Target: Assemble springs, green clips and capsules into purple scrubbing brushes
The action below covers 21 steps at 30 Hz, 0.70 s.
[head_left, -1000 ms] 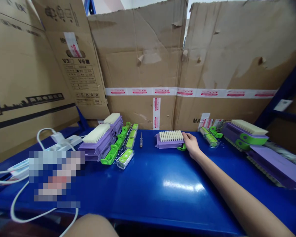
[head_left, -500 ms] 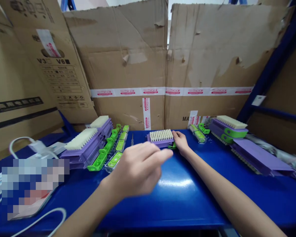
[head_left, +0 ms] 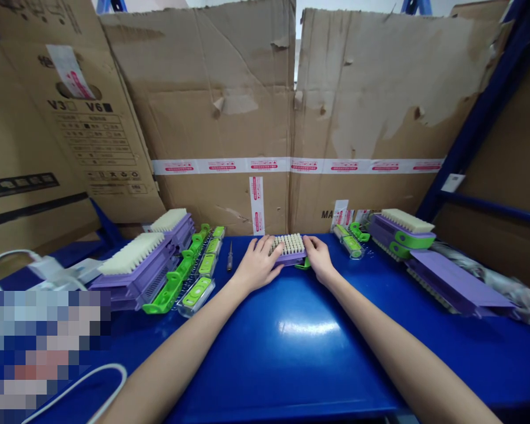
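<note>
A purple brush block (head_left: 291,258) with rows of cream bristles facing up sits at the back middle of the blue table. My left hand (head_left: 257,262) grips its left end, with the thumb along the front and the fingers over the bristle side. Closed on the right end is my right hand (head_left: 320,257), its fingertips at the bristles' edge. A green piece (head_left: 302,264) shows under the block's right front, partly hidden. Just left of my left hand lies a screwdriver (head_left: 229,259) with its shaft pointing away from me.
Purple brush blocks (head_left: 135,259) are stacked at left, beside green brackets (head_left: 168,294) and clear-cased green pieces (head_left: 198,292). More brush blocks (head_left: 408,221) and a purple tray-like part (head_left: 463,280) lie at right. Cardboard (head_left: 203,129) walls the back; a white cable (head_left: 110,368) curls front left.
My left hand has moved from above the table, away from me, onto the brush block's left end, uncovering the screwdriver. The right hand stays at the right end. The view has shifted slightly.
</note>
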Motion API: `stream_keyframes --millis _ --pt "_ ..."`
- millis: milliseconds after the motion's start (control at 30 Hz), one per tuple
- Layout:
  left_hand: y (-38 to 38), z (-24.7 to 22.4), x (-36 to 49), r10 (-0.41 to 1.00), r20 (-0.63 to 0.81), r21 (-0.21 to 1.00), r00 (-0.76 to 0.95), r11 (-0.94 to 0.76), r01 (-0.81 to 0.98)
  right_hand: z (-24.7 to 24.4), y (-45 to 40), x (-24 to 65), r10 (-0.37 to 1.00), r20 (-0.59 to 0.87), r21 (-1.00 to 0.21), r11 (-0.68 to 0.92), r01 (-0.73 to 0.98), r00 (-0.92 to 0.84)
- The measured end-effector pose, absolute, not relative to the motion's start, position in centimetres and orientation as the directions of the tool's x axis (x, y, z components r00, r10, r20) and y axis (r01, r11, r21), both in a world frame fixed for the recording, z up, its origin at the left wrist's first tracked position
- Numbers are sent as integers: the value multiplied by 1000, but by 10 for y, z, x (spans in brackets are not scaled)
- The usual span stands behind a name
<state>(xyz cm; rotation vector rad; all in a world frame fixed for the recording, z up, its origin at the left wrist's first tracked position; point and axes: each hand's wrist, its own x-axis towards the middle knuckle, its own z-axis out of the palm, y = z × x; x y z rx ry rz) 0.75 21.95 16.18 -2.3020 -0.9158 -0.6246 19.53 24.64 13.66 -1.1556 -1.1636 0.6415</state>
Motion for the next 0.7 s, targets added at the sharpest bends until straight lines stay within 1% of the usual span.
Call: stream_keyframes --millis 100,500,700 --pt "220 157 5 446 618 -353 647 -578 736 137 245 195 872 383 -924 351 155 305" --pt "219 154 4 417 652 -349 634 -578 738 137 245 194 866 404 -914 375 152 294" --pt "217 154 4 420 654 -352 629 -567 745 138 244 192 849 443 -895 400 196 288"
